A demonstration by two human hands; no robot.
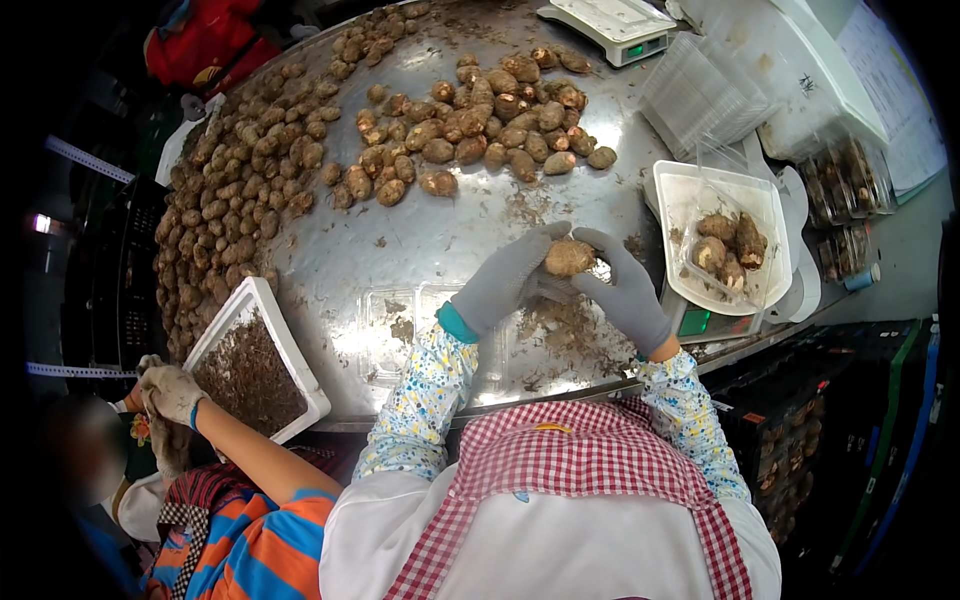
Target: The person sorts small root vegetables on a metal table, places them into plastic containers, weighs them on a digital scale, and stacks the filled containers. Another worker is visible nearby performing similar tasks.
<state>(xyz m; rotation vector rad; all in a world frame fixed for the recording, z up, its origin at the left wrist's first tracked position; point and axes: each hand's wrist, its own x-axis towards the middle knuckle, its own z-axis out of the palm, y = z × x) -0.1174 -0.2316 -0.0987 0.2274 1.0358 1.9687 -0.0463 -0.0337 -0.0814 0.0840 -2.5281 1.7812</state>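
Observation:
Both my hands wear grey gloves and meet over the near right part of the metal table point(330, 245). Between them is a brown taro corm point(569, 257) with shreds of skin. My left hand point(505, 282) curls around it from the left, and my right hand point(628, 300) closes on it from the right. Peelings and dirt point(560, 335) lie on the steel underneath. To the right of my right hand, a white tray point(668, 215) rests on a scale with a lit green display point(694, 322). Inside the tray, a clear plastic box point(757, 300) holds several taros.
A loose pile of taros point(500, 115) lies ahead, and a larger heap point(225, 190) spreads left. Stacked clear boxes point(700, 95) and another scale point(612, 25) stand at the far right. At left, a co-worker's gloved hand point(172, 392) is beside a white bin of peelings point(300, 370).

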